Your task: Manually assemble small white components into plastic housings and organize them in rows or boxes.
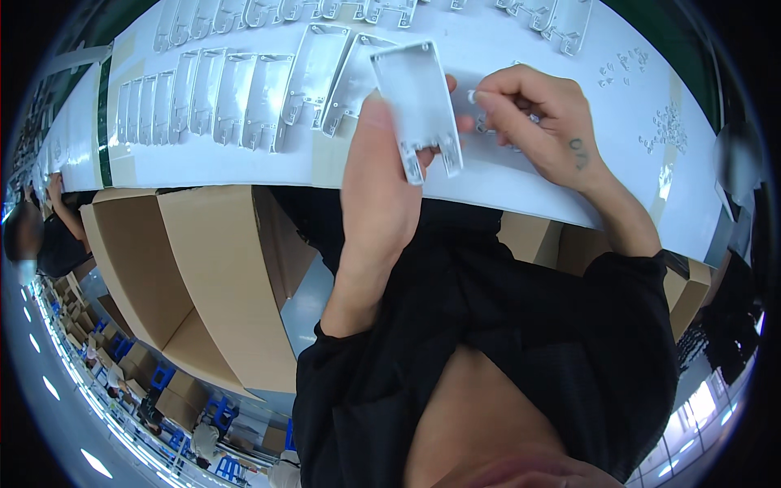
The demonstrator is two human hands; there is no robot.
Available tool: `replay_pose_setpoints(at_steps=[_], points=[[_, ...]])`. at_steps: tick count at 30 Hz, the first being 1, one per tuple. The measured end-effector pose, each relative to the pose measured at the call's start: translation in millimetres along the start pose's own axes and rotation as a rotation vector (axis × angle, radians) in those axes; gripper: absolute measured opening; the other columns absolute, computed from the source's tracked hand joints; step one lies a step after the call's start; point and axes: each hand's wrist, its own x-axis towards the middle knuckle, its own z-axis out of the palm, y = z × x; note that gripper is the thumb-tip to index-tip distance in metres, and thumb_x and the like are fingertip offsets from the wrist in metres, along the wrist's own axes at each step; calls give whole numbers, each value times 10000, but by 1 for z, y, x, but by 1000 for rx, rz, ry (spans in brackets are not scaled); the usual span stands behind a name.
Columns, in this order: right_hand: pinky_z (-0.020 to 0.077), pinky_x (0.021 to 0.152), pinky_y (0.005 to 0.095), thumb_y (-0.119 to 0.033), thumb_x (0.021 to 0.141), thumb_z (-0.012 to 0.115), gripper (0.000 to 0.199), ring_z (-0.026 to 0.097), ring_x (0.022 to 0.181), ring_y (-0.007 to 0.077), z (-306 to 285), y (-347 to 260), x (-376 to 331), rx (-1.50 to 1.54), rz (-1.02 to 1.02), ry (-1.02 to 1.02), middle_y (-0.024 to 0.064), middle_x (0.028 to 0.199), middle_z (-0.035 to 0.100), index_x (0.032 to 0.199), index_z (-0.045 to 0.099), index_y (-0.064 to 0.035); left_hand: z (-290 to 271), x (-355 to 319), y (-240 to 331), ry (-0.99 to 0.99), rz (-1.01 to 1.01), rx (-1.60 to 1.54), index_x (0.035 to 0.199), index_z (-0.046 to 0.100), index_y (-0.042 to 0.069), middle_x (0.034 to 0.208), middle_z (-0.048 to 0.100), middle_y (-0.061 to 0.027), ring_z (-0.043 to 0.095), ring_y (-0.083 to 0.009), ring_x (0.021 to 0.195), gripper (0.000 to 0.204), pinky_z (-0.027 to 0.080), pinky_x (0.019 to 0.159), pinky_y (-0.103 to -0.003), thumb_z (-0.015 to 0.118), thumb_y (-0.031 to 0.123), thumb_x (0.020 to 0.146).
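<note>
My left hand [378, 175] grips a white plastic housing [416, 93], a shallow tray-like shell with two prongs at its lower end. The shell is tilted with its hollow side up, held above the table edge. Just to its right, my right hand [545, 122] pinches a small whitish piece [472, 96] between thumb and forefinger, apart from the housing. More small clear pieces show partly behind the right fingers. Directly behind the held shell lies another white housing [350, 81] on the table, partly covered by it.
Rows of similar white housings [232, 98] lean together across the white table [521, 191]. Small clear parts lie in piles [667, 130] at the right. An open cardboard box [138, 252] stands below the table's left front edge. Another person [53, 236] is at the far left.
</note>
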Motion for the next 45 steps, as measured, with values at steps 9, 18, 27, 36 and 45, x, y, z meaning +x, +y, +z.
replay_pose_setpoints(at_steps=[9, 18, 27, 36, 45], points=[[369, 435, 163, -35, 975, 635, 105, 449, 438, 50, 31, -56, -7, 563, 441, 101, 6, 588, 559, 1033, 674, 43, 2, 11, -1, -62, 68, -554, 1405, 449, -6, 1255, 612, -222, 607, -247, 1171, 414, 498, 985, -364, 523, 216, 1064], [361, 443, 159, -9, 969, 626, 91, 453, 448, 45, 41, -37, -17, 494, 228, 99, 4, 592, 564, 1026, 671, 46, 2, 11, -3, -140, 31, -552, 1443, 436, 6, 1243, 619, -225, 619, -252, 1132, 463, 505, 979, -374, 564, 208, 1047], [326, 494, 160, 8, 900, 687, 50, 431, 481, 33, 42, -43, -19, 624, 279, 152, -48, 551, 507, 943, 713, 8, 3, 12, -10, -153, 55, -497, 1459, 430, 10, 1242, 622, -212, 626, -242, 1084, 494, 505, 991, -361, 591, 203, 1033], [341, 498, 176, 32, 891, 683, 62, 436, 496, 38, 23, -48, -9, 636, 332, 94, -26, 588, 537, 943, 707, 7, 8, 10, -10, -127, 221, -357, 1434, 459, 37, 1300, 632, -160, 618, -296, 1208, 449, 497, 1025, -419, 528, 255, 1048], [422, 592, 223, 31, 873, 700, 43, 508, 629, 118, -5, -16, 0, -134, -71, -64, 31, 708, 596, 901, 696, -2, -47, 15, 10, -586, 241, -527, 1357, 520, 11, 1319, 611, -123, 508, -353, 1347, 399, 420, 1106, -615, 525, 215, 1014]])
